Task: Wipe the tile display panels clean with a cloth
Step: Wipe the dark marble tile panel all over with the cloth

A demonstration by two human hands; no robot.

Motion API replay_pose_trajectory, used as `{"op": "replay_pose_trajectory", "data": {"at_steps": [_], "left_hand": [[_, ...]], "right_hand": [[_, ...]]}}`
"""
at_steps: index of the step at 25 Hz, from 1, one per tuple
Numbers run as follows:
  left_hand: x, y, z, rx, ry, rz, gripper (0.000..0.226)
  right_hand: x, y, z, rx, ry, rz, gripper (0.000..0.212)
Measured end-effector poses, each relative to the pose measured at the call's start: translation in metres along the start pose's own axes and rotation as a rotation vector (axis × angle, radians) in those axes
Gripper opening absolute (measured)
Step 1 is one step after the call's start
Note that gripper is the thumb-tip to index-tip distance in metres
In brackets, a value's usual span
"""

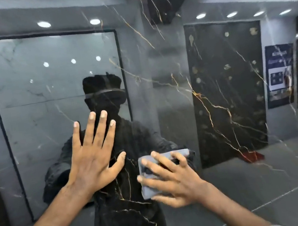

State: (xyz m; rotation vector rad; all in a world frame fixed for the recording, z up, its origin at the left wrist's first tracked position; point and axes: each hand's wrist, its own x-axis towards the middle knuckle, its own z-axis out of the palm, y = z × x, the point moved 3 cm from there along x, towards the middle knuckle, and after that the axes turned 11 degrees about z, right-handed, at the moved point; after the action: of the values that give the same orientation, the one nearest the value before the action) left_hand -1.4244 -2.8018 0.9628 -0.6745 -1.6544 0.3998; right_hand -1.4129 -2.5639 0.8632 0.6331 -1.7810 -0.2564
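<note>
- left hand [93, 159]: fingers splayed wide, flat on panel [240, 186], just left of cloth [148, 188]
- right hand [173, 182]: fingers spread, pressing the crumpled grey cloth to panel
- panel: glossy black stone-look, thin gold veins
- reflected poster [279, 75], far right of cloth: print unreadable

Cloth [148, 190] partly beneath right hand [175, 183].

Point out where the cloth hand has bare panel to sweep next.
Bare panel lies to the right of the right hand and above the cloth, up to the picture's top edge. It is crowded on the left: the left hand rests flat there, its thumb close beside the cloth.
</note>
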Motion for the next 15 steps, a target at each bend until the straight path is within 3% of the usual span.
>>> {"op": "replay_pose_trajectory", "data": {"at_steps": [2, 3, 4, 6, 8, 9, 11, 15], "left_hand": [[-0.001, 0.001, 0.001, 0.003, -0.004, 0.008, 0.085], [-0.002, 0.002, 0.001, 0.000, -0.011, 0.010, 0.085], [-0.002, 0.002, 0.001, 0.001, -0.018, 0.010, 0.084], [-0.001, 0.000, 0.002, 0.020, -0.029, 0.005, 0.084], [-0.001, 0.000, 0.001, 0.025, -0.048, -0.003, 0.085], [-0.001, 0.001, 0.001, 0.016, -0.050, -0.009, 0.085], [-0.008, 0.009, 0.001, -0.026, -0.057, -0.036, 0.085], [-0.054, 0.052, 0.007, -0.100, -0.150, -0.018, 0.089]], "right_hand": [[0.003, 0.032, -0.007, 0.030, -0.059, -0.150, 0.062], [0.013, 0.056, -0.011, 0.023, -0.019, -0.113, 0.063], [0.027, 0.082, -0.019, 0.008, 0.059, 0.014, 0.064], [0.049, 0.129, -0.037, 0.021, 0.212, 0.470, 0.066], [0.052, 0.135, -0.036, 0.111, 0.298, 0.908, 0.068], [0.047, 0.119, -0.030, 0.115, 0.310, 1.011, 0.068], [0.022, 0.064, -0.009, 0.074, 0.255, 0.907, 0.069], [-0.070, -0.059, 0.025, 0.075, -0.064, 0.083, 0.064]]}}
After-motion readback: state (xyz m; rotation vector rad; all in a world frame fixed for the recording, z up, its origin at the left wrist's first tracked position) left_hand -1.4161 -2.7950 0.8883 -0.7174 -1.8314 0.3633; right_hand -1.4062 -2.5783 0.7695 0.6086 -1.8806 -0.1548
